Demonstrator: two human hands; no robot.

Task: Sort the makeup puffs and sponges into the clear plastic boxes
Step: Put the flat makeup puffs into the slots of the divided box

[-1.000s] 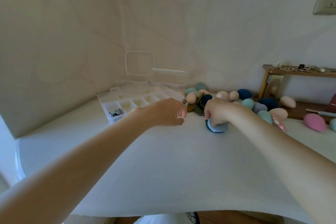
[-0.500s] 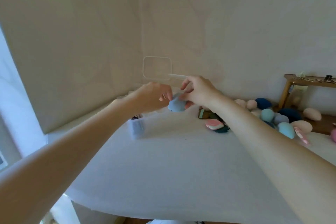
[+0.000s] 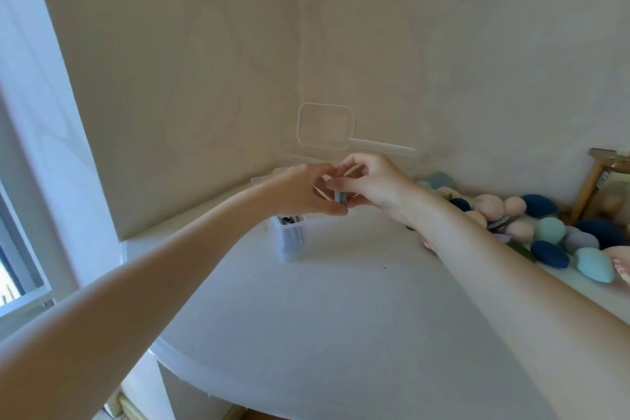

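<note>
Pinching a flat grey-blue puff (image 3: 341, 197) on edge, long axis upright, both the left hand (image 3: 303, 189) and right hand (image 3: 371, 181) grasp it above the clear box (image 3: 289, 242).

soft daylight from window (image 3: 20, 249) at left, dim beige cast, slight blur, wide-angle edge bending

Home room, window (image 3: 20, 181), white table (image 3: 341, 317), makeup sponges (image 3: 552, 232)

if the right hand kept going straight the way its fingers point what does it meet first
The right hand, pinching a flat grey-blue puff, points left toward the left hand. It would meet that hand's fingers almost at once; they look to be nearly touching, though depth is unclear.
</note>
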